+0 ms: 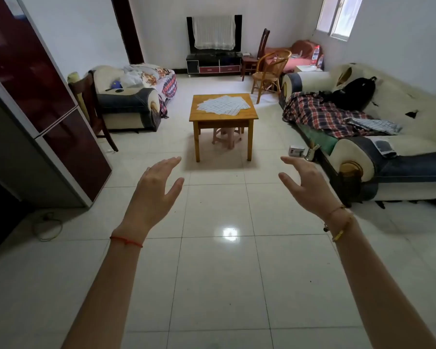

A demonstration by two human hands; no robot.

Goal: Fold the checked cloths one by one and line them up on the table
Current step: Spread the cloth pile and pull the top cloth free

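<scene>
Several white cloths with a thin dark check (224, 105) lie spread flat and overlapping on a small square wooden table (202, 116) in the middle of the room, well ahead of me. Both my arms reach forward over the tiled floor, far short of the table. My left hand (154, 188) is open with fingers apart and holds nothing. My right hand (308, 183) is open too, palm turned inward, empty. More checked cloth (375, 125) lies on the right sofa.
A pink plastic stool (226, 135) stands under the table. A sofa (388, 157) with a plaid blanket and black backpack (355, 92) lines the right. An armchair (129, 107) and dark wooden chair (91, 109) stand left, beside a tall red cabinet (35, 91). A rattan chair (269, 71) stands behind the table.
</scene>
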